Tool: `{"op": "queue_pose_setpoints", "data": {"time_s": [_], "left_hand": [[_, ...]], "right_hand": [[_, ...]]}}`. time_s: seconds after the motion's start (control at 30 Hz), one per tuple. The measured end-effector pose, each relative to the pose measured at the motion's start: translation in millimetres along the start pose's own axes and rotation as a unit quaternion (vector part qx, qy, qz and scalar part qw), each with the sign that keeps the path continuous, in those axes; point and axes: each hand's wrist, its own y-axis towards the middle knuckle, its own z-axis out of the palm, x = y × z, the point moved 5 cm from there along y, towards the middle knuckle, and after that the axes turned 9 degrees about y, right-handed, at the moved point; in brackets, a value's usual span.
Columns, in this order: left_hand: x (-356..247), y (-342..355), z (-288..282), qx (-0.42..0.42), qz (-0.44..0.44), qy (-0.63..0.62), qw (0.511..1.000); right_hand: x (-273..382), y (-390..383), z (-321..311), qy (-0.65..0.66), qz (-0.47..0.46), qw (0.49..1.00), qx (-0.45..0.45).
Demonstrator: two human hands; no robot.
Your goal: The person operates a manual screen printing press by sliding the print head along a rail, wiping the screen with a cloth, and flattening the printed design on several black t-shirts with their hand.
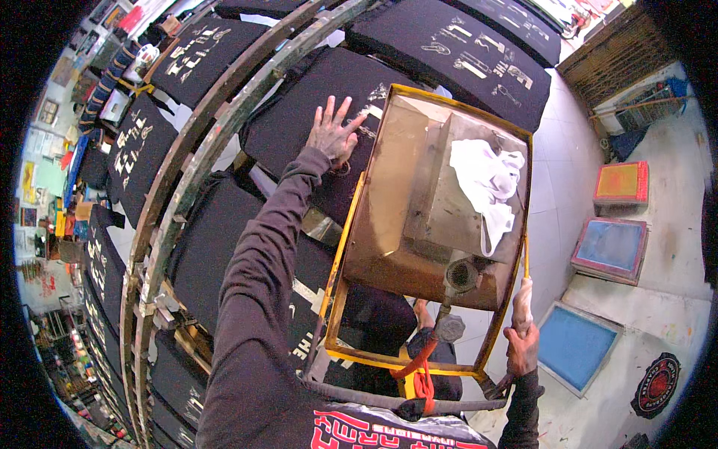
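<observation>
My left hand (334, 133) lies with spread fingers on a black T-shirt (299, 97) stretched over a flat board, beside its pale print. In front of me stands a yellow-edged metal heater hood (374, 217), with a box-shaped housing (434, 187) and a round pipe opening (461, 274). A crumpled white cloth (490, 179) rests on the housing. At the hood's right side my right hand (522, 352) is closed around a pale, wrapped handle (523, 303). An orange-red strap or hose (420, 374) is tied at the near end of the frame.
More black shirts with pale prints (479, 52) lie on boards to both sides of a long metal rail (161, 239). Blue-meshed printing screens (580, 348) and a yellow one (621, 183) lean along the right wall. Cluttered shelves (56, 217) stand far left.
</observation>
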Motion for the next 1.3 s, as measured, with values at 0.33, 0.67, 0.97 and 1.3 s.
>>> {"op": "queue_pose_setpoints", "data": {"time_s": [0.33, 0.67, 0.97, 1.3], "left_hand": [[9.4, -5.8, -5.6, -0.028, 0.017, 0.034, 0.999], [-104.0, -264.5, -260.7, 0.278, -0.281, -0.526, 0.753], [-178.2, -338.0, -272.6, -0.157, -0.513, -0.584, 0.61], [-256.1, -367.2, -287.4, -0.132, -0.571, -0.527, 0.616]], "right_hand": [[-6.3, 4.4, 0.3, 0.034, -0.067, 0.997, 0.011], [-17.1, 5.9, -0.9, 0.059, 0.047, 0.996, 0.048], [-48.7, 43.0, 7.7, 0.18, -0.12, 0.965, 0.148], [-47.5, 69.4, -25.7, 0.166, -0.165, 0.948, 0.217]]}}
